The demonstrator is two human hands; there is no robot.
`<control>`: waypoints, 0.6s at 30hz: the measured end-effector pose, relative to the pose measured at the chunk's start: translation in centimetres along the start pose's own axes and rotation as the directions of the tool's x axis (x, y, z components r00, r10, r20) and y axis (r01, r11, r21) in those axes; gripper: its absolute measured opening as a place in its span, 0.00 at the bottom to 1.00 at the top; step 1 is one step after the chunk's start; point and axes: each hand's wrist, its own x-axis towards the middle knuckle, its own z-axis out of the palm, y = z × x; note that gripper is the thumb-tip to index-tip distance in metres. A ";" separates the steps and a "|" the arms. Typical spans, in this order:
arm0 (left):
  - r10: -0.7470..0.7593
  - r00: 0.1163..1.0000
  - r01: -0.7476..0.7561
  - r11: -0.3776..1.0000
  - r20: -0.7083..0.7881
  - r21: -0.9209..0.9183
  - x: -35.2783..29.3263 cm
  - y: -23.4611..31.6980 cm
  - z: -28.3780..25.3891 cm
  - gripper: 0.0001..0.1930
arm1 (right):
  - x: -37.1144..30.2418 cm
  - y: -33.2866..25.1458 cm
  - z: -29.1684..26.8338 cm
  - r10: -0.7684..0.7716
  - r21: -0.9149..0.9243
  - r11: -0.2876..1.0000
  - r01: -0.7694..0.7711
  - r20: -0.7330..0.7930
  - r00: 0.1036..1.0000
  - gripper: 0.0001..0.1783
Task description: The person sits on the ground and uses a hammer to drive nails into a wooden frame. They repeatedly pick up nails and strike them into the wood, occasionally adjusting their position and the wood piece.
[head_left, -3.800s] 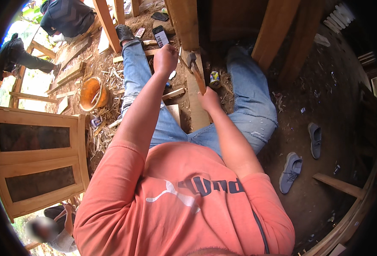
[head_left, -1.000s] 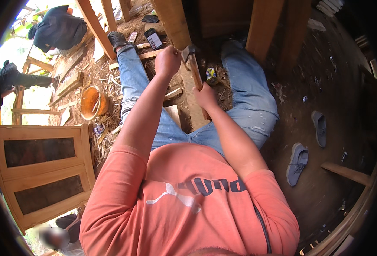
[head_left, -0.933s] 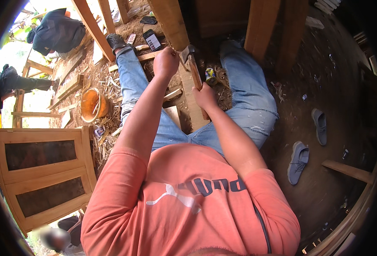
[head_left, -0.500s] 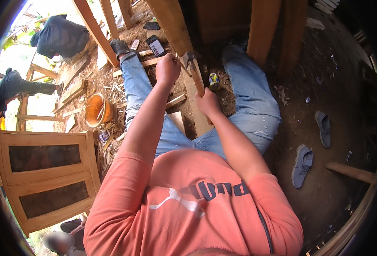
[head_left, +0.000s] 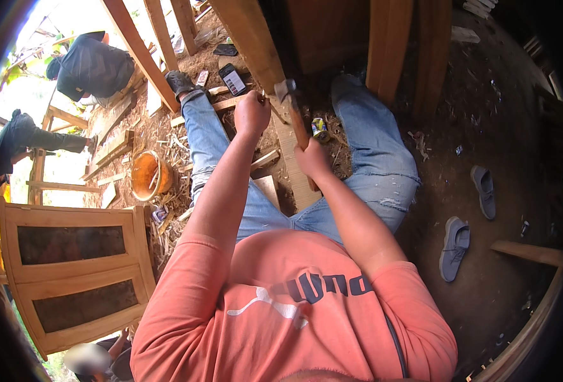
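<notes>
Brown packed earth (head_left: 498,127) strewn with wood shavings and offcuts forms the floor of a rough workshop, where slanted timber posts (head_left: 138,54) rise, a panelled wooden door frame (head_left: 71,267) lies at the left beside an orange bucket (head_left: 146,175), and a pair of grey slip-on shoes (head_left: 454,245) sits at the right. The right hand (head_left: 311,159) is clenched around the wooden handle of a steel-headed hammer (head_left: 292,105), its head up against a long pale wooden beam (head_left: 253,38). The left hand (head_left: 252,113) is curled in a fist just beside that head, touching the beam; whether it pinches anything cannot be told.
</notes>
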 end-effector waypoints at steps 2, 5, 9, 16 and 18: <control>-0.015 1.000 0.015 1.000 0.001 -0.012 0.3 0.7 0.0 0.14 | 0.4 3.0 1.8 -0.014 -0.108 0.994 0.014 0.003 1.000 0.25; -0.010 0.999 0.008 0.999 0.040 0.039 0.4 1.4 -0.4 0.13 | 1.2 4.3 1.7 0.011 -0.144 0.989 -0.020 -0.063 0.998 0.25; 0.007 1.000 -0.007 1.000 -0.006 0.008 -0.1 -0.4 0.0 0.13 | 0.3 -0.4 0.2 0.027 0.019 0.999 -0.027 -0.049 0.998 0.25; 0.000 1.000 -0.001 0.999 0.026 0.038 0.3 1.4 -0.4 0.13 | 0.6 2.9 1.8 -0.037 0.023 0.999 0.038 -0.052 0.998 0.22; 0.004 1.000 -0.004 1.000 -0.003 0.000 0.2 0.0 -0.3 0.13 | -0.3 0.8 1.0 -0.041 0.012 0.999 0.041 -0.009 0.999 0.22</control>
